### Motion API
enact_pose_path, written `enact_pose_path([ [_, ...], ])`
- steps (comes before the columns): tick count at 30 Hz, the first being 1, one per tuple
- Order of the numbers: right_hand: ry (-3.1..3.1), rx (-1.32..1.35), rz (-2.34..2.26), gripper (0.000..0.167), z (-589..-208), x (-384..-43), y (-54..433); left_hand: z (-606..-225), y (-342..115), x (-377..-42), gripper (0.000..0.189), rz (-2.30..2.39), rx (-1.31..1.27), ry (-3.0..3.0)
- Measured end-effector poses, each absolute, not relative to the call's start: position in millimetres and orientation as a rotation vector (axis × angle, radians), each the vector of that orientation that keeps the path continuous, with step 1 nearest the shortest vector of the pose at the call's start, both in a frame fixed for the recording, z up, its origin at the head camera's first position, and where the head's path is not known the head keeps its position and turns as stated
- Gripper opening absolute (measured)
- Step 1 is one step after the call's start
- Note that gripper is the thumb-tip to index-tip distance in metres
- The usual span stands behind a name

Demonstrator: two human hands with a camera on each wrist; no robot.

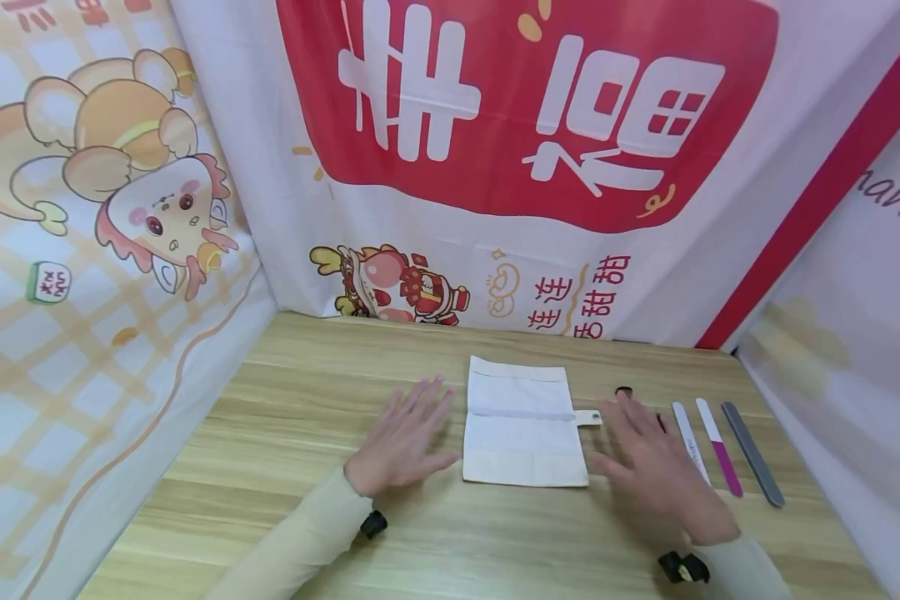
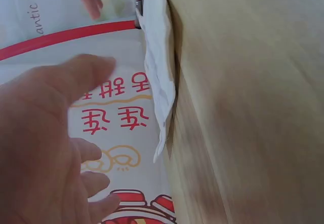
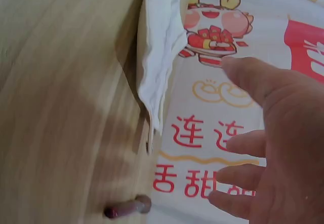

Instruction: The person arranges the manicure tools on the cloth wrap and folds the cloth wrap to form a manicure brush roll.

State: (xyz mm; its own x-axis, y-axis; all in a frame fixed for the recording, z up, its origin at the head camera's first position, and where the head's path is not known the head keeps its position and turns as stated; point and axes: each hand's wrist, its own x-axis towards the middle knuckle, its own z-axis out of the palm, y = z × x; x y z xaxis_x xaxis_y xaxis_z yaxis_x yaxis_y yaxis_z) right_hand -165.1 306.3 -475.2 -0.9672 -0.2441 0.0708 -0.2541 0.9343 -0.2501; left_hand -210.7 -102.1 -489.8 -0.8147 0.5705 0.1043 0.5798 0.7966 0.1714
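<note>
Pouch (image 1: pixel 521 429) lies unfolded on the table (image 1: pixel 270 450), strap (image 1: pixel 588 417) extending right. Left hand (image 1: pixel 405 437) and right hand (image 1: pixel 656 462) flank it: released, fingers extended — leaving it unobstructed. Files (image 1: pixel 721 450) lie side by side, rightmost — presumably for separate access.

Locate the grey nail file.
In the head view, the grey nail file lies on the right of the table, just right of the white-and-magenta file.

Cloth-walled booth (image 1: pixel 228 100) logged on my feed, wider premises I cannot tell, wood-grain tabletop (image 1: pixel 510 542), cartoon-printed left sheet (image 1: pixel 90 242), red-and-white back banner (image 1: pixel 510 50), pale right sheet (image 1: pixel 832 275)
</note>
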Motion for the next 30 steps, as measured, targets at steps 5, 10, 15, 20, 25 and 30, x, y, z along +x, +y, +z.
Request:
enact_pose_path([
  [5,-3.03,0.399,0.336,0.09,-463,-164,329,-487,-95,-225,0.089,-0.399,-1.034,-2.901],
  [10,-3.001,0.401,0.309,0.083,-449,-166,359,-487,-82,-243,0.071,-0.502,-1.071,-2.843],
  [15,-2.967,0.4,0.299,0.077,-442,-170,401,-489,-70,-261,0.057,-0.481,-1.132,-2.799],
  [20,-3.052,0.329,0.271,0.072,-435,-180,444,-494,-62,-275,0.045,-0.456,-1.153,-2.837],
  [25,-3.101,0.271,0.298,0.071,-435,-193,481,-499,-58,-285,0.034,-0.51,-1.157,-2.894],
  [30,-3.172,0.169,0.366,0.068,-443,-205,509,-502,-58,-290,0.026,-0.538,-1.184,-2.917],
])
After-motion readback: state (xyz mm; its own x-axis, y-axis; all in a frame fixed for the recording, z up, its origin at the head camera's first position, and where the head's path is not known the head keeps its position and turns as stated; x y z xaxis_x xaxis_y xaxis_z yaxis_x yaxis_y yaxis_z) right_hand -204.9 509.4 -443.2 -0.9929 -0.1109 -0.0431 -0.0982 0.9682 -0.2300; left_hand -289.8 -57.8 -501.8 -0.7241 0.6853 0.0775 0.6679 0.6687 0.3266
